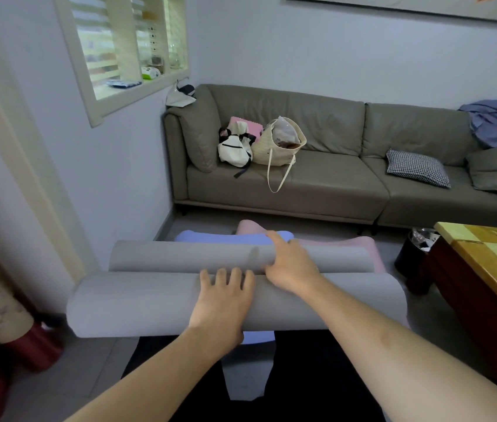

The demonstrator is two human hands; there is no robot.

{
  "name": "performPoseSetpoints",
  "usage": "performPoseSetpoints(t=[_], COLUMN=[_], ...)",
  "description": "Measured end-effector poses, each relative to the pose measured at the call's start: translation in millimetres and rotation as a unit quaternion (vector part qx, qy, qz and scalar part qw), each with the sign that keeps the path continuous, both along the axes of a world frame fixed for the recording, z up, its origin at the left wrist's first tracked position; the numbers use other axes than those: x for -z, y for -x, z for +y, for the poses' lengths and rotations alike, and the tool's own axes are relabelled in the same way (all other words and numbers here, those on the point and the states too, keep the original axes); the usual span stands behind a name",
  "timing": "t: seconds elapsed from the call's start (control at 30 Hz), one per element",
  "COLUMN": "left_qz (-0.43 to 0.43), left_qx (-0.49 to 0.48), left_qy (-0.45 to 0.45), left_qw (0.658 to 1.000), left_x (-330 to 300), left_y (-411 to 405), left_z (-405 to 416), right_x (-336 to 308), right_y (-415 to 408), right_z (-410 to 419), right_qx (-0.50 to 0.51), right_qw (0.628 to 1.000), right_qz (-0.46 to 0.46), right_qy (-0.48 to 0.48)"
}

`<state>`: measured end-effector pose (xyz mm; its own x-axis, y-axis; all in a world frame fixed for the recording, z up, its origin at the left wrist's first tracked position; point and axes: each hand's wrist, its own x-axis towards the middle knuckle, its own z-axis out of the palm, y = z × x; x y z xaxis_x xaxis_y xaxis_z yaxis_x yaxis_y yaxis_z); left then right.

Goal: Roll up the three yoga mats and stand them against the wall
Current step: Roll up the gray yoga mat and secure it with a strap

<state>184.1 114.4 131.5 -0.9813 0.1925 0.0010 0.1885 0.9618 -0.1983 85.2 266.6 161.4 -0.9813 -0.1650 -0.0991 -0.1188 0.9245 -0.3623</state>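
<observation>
Blue mat and pink mat mostly hidden under grey mat. Table cut off at 3 o'clock; shelf items unreadably blurred at 11.

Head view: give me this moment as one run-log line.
stage: rolling grey mat | left hand: flat on roll | right hand: grips far fold | blue mat, pink mat: unrolled

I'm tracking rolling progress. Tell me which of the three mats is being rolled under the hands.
The grey mat, rolled into a thick tube under the left hand and right hand. The blue mat and pink mat lie beneath it.
</observation>
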Motion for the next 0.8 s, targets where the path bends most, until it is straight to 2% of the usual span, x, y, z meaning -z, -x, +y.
performPoseSetpoints(t=[0.13, 0.23, 0.3, 0.47, 0.63, 0.7, 0.77, 0.8], left_qz=[-0.003, -0.001, -0.003, -0.022, -0.063, -0.065, -0.063, -0.059], left_qx=[0.006, 0.005, 0.006, 0.021, 0.000, -0.005, -0.012, -0.015], left_qy=[-0.003, -0.011, -0.017, -0.044, -0.057, -0.064, -0.063, -0.060], left_qw=[1.000, 1.000, 1.000, 0.999, 0.996, 0.996, 0.996, 0.996], left_x=[-1, 0, -2, -5, -14, -13, -9, -7], left_y=[-1, 0, 3, 14, 33, 38, 39, 38], left_z=[-3, -5, -7, -15, -20, -22, -23, -22], right_x=[-1, 7, 5, -14, -19, -11, 2, 8], right_y=[29, 41, 44, 45, 32, 11, -13, -25], right_z=[-10, -9, -4, 0, 1, 4, 8, 9], right_qx=[-0.022, -0.054, -0.078, -0.096, -0.103, -0.106, -0.129, -0.153], right_qw=[0.993, 0.989, 0.984, 0.966, 0.969, 0.962, 0.952, 0.955], right_qz=[0.030, 0.014, 0.074, 0.214, 0.221, 0.253, 0.279, 0.254], right_qy=[-0.109, -0.133, -0.141, -0.112, -0.037, 0.006, 0.011, 0.003])
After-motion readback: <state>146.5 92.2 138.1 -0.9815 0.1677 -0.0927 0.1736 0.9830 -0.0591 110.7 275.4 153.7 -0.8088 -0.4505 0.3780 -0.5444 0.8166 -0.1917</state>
